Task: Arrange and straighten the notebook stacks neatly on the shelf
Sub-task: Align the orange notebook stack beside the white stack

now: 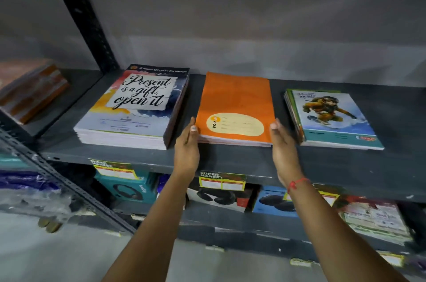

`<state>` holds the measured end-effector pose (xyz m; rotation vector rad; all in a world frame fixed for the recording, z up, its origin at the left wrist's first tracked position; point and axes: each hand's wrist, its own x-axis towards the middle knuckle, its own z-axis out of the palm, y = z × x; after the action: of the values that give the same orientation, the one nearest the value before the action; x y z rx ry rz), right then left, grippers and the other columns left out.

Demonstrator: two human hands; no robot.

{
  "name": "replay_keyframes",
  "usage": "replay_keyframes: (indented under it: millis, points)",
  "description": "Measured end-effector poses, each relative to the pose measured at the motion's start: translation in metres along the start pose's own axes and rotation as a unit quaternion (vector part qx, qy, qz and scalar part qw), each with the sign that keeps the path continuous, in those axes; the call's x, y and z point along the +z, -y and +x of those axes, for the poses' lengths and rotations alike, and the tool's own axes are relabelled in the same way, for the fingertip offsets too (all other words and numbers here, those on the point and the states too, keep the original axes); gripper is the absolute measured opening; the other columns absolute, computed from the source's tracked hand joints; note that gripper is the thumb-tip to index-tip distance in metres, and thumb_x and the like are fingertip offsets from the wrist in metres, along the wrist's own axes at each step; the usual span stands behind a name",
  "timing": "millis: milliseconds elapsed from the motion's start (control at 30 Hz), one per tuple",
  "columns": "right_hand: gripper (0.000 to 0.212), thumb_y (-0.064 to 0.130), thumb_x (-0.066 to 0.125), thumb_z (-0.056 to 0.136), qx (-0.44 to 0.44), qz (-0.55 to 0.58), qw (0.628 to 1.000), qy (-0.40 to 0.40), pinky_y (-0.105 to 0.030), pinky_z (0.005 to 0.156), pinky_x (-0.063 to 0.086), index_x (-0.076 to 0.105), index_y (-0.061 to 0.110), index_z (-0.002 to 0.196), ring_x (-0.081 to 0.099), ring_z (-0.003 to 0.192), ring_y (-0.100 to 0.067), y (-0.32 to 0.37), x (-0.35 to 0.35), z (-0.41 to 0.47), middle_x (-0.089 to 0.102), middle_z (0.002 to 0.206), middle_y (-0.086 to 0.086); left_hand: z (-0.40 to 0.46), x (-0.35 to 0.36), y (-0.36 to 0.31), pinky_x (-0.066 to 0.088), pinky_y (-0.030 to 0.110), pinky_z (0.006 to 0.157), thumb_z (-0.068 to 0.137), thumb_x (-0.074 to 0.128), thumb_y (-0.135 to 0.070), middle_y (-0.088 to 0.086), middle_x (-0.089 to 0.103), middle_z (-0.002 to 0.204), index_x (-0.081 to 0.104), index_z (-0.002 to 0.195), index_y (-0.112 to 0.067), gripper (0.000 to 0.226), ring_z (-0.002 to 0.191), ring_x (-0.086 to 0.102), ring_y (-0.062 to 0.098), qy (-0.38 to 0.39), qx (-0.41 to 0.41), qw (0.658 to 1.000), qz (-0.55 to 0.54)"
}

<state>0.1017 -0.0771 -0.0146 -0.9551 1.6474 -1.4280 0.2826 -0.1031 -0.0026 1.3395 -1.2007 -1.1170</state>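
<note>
Your left hand (pixel 187 145) and right hand (pixel 284 149) are flat and open, palms facing in, bracketing the orange notebook stack (pixel 235 109) at its near corners; left fingertips (pixel 194 128) touch the stack's 8 o'clock corner, right fingertips (pixel 274 125) touch its 4 o'clock corner, nothing gripped, fingers straight not curled. That stack is thin, with a matte orange cover carrying a cream oval label and a small yellow circle, soft paper edges pinkish at the front, and it sits mid-shelf on the dark grey shelf board (pixel 230 162), slightly rotated. At its 9 o'clock, just beside it, lies the quote-cover stack (pixel 132 106): thick, glossy, watercolour print with black script, white page edges, dark spine on its right side, angled clockwise. At 3 o'clock, apart from the orange one, lies the monkey-cover stack (pixel 332 118): thin, glossy blue-white cover, lower books fanned out to the left showing green and red edges. A red thread band (pixel 297 183) wraps your right wrist. A black perforated metal upright (pixel 92 28) rises at 11 o'clock. Yellow-green paper price tags (pixel 222 180) hang on the shelf's front lip; boxed headphones (pixel 124 189) sit below, blurred. A brown wrapped block (pixel 30 92) is on the neighbouring shelf at far 9 o'clock.
</note>
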Motion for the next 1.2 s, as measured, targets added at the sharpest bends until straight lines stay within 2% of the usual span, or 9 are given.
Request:
replay_keyframes:
  millis: [267,433,567,633,733,867,1000,1133,1200]
  points:
    - [0.065,0.035,0.050,0.091,-0.027,0.019,0.997,0.074,-0.033,0.115,0.027,0.024,0.019,0.148,0.033,0.139,-0.014,-0.001,-0.014,0.001,0.035,0.152,0.002,0.003,-0.003,-0.003,0.026,0.040,0.119,0.096,0.045,-0.028,-0.001,0.049,0.140,0.039,0.142,-0.019,0.047,0.135,0.040,0.018,0.016,-0.044,0.998,-0.032]
    - [0.069,0.019,0.059,0.088,-0.059,0.005,0.995,0.077,-0.021,0.101,0.040,0.023,0.016,0.147,0.054,0.111,0.000,-0.008,-0.019,-0.010,0.054,0.125,0.019,-0.003,-0.006,0.000,0.036,0.034,0.111,0.092,0.052,-0.009,0.000,0.056,0.124,0.040,0.141,-0.014,0.051,0.120,0.049,0.016,0.029,-0.050,0.994,-0.089]
    - [0.067,0.018,0.059,0.088,-0.087,-0.042,0.993,0.062,-0.029,0.102,0.043,0.027,0.015,0.146,0.056,0.114,-0.019,-0.008,-0.018,-0.010,0.055,0.134,-0.001,-0.001,-0.008,0.000,0.041,0.029,0.102,0.090,0.053,-0.004,0.000,0.058,0.121,0.042,0.140,-0.013,0.052,0.113,0.053,0.014,0.033,-0.053,0.994,-0.095]
    - [0.066,0.015,0.059,0.088,-0.096,-0.061,0.992,0.061,-0.025,0.101,0.040,0.026,0.017,0.146,0.051,0.114,-0.016,-0.008,-0.017,-0.011,0.057,0.126,0.003,0.000,-0.008,-0.001,0.041,0.028,0.102,0.090,0.054,-0.004,-0.001,0.058,0.121,0.041,0.141,-0.014,0.054,0.111,0.053,0.013,0.037,-0.054,0.994,-0.089]
    - [0.063,0.011,0.056,0.089,-0.099,-0.076,0.991,0.055,-0.027,0.110,0.036,0.028,0.017,0.146,0.043,0.131,-0.012,-0.008,-0.016,-0.012,0.042,0.147,0.002,-0.002,-0.007,-0.002,0.042,0.027,0.101,0.091,0.052,-0.005,-0.004,0.058,0.119,0.040,0.142,-0.014,0.053,0.112,0.052,0.012,0.040,-0.049,0.995,-0.077]
    - [0.057,0.010,0.054,0.091,-0.098,-0.070,0.992,0.038,-0.006,0.097,0.034,0.033,0.014,0.144,0.041,0.124,-0.001,-0.009,-0.015,-0.009,0.035,0.134,0.020,0.000,-0.004,-0.003,0.040,0.021,0.097,0.092,0.052,-0.008,-0.011,0.055,0.115,0.043,0.140,-0.014,0.049,0.108,0.049,0.007,0.018,-0.035,0.997,-0.060]
    - [0.056,0.012,0.054,0.091,-0.090,-0.063,0.993,0.035,-0.022,0.107,0.035,0.033,0.015,0.144,0.045,0.129,-0.009,-0.011,-0.014,-0.005,0.041,0.145,0.007,0.005,-0.003,0.002,0.043,0.011,0.085,0.092,0.054,-0.008,-0.014,0.059,0.112,0.046,0.138,-0.014,0.047,0.091,0.051,-0.006,0.003,-0.029,0.998,-0.051]
    - [0.056,0.012,0.053,0.091,-0.079,-0.050,0.995,0.037,-0.017,0.101,0.034,0.034,0.017,0.144,0.047,0.120,-0.005,-0.009,-0.013,-0.006,0.044,0.133,0.015,0.009,-0.003,0.006,0.048,0.000,0.069,0.090,0.057,-0.007,-0.007,0.060,0.117,0.049,0.136,-0.012,0.046,0.087,0.053,-0.008,-0.011,-0.027,0.998,-0.049]
    - [0.056,0.015,0.054,0.091,-0.076,-0.055,0.995,0.032,-0.021,0.105,0.035,0.034,0.018,0.143,0.047,0.123,-0.007,-0.010,-0.012,-0.005,0.046,0.137,0.011,0.010,-0.001,0.006,0.047,-0.002,0.073,0.089,0.058,-0.007,-0.003,0.061,0.122,0.051,0.134,-0.011,0.045,0.090,0.055,-0.004,-0.028,-0.024,0.998,-0.052]
